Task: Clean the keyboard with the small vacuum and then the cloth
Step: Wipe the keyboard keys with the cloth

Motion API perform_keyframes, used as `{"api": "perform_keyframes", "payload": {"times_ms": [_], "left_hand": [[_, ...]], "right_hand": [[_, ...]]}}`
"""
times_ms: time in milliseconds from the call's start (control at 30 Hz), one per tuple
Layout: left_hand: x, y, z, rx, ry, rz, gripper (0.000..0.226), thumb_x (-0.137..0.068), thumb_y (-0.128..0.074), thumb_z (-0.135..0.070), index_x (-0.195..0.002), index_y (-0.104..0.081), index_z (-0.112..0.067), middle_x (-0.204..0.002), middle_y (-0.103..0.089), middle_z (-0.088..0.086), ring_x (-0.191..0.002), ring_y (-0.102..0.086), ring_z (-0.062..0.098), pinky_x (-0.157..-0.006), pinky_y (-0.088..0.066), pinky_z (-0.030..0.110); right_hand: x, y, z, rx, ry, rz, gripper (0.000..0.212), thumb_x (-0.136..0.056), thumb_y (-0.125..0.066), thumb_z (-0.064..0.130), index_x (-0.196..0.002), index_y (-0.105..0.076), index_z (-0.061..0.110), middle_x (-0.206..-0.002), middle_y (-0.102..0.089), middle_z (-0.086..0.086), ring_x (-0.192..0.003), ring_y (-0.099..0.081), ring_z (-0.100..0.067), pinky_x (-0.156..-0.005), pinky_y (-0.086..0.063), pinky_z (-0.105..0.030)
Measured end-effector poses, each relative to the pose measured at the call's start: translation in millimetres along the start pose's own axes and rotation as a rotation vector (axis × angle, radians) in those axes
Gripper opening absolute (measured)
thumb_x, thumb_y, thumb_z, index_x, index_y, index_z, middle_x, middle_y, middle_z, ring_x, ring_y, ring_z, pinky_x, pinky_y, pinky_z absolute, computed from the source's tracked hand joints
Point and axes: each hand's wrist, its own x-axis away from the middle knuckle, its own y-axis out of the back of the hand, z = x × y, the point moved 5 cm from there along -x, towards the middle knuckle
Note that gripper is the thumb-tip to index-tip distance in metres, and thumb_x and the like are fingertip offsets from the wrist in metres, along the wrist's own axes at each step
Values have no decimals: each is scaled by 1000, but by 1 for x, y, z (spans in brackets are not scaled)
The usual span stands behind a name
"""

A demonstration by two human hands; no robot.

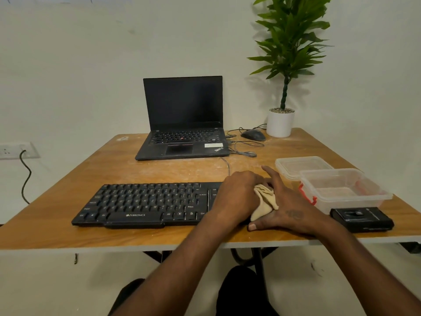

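A black keyboard (145, 202) lies along the near edge of the wooden table (68, 190). Both of my hands cover its right end. My left hand (237, 197) has its fingers curled round a crumpled beige cloth (264, 202) and holds it on the keys. My right hand (289, 213) lies beside it with straight fingers pointing away from me and the thumb along the keyboard's front edge. Part of the cloth rests on this hand. A flat black boxy device (362, 219), perhaps the small vacuum, sits at the right near the table edge.
An open black laptop (182, 124) stands at the back with a mouse (253, 135) and cables to its right. A potted plant (280, 122) fills the back right corner. A clear plastic box (341, 190) and its lid (303, 166) sit right of my hands.
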Motion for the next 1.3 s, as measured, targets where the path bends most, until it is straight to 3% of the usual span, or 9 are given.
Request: {"api": "perform_keyframes", "payload": {"times_ms": [100,267,467,633,800,1000,1233,1300], "left_hand": [[4,10,14,-55,24,-15,41,-87,-64,-4,-111,-79,-33,-103,-77,-2,-95,-69,21,-77,-57,38],[20,25,43,-102,105,-61,34,-92,-68,-9,-110,-79,-35,-106,-78,-5,-93,-68,15,-71,-54,31],[19,18,30,-30,68,-75,33,-91,-68,-10,-109,-81,-34,-104,-79,-3,-93,-70,17,-74,-57,35],[15,14,27,-32,51,-58,39,-89,-66,-6,-112,-80,-35,-107,-79,-3,-97,-68,18,-75,-54,34],[20,5,19,42,41,-77,41,-86,-66,-5,-111,-80,-34,-106,-77,-4,-98,-68,21,-80,-56,39],[14,-4,2,33,26,-50,31,-88,-67,-14,-110,-80,-31,-102,-76,-1,-94,-70,23,-77,-57,41],[30,14,36,2,24,-20,38,-87,-71,-7,-110,-79,-37,-106,-77,-7,-96,-67,13,-79,-58,37],[37,17,47,3,46,-31,38,-88,-72,-9,-109,-79,-40,-105,-76,-11,-94,-66,9,-78,-59,36]], "right_hand": [[-1,0,-1,17,-7,3,148,-44,-91,70,-150,11,53,-150,-36,19,-128,-45,-9,-100,-36,-22],[0,0,-2,10,-29,-14,151,-39,-89,74,-150,11,54,-162,-28,7,-144,-36,-23,-115,-35,-38],[-1,0,-2,13,-30,-9,151,-41,-91,70,-151,10,51,-161,-30,7,-142,-38,-20,-110,-33,-28],[-3,-1,-1,46,-34,-15,150,-37,-87,79,-149,10,55,-159,-33,8,-141,-41,-20,-118,-34,-45],[-2,-1,0,41,6,-10,150,-39,-87,78,-152,8,49,-159,-34,7,-140,-42,-17,-116,-36,-38],[-1,-1,-2,13,57,-12,142,-45,-86,77,-151,7,53,-151,-42,14,-133,-49,-11,-113,-41,-42],[-3,0,-4,6,-9,15,147,-41,-91,71,-148,8,58,-160,-30,6,-142,-39,-20,-117,-34,-40],[-2,0,-6,-14,-8,53,143,-45,-92,68,-147,8,61,-163,-26,7,-146,-32,-21,-120,-30,-45]]}}
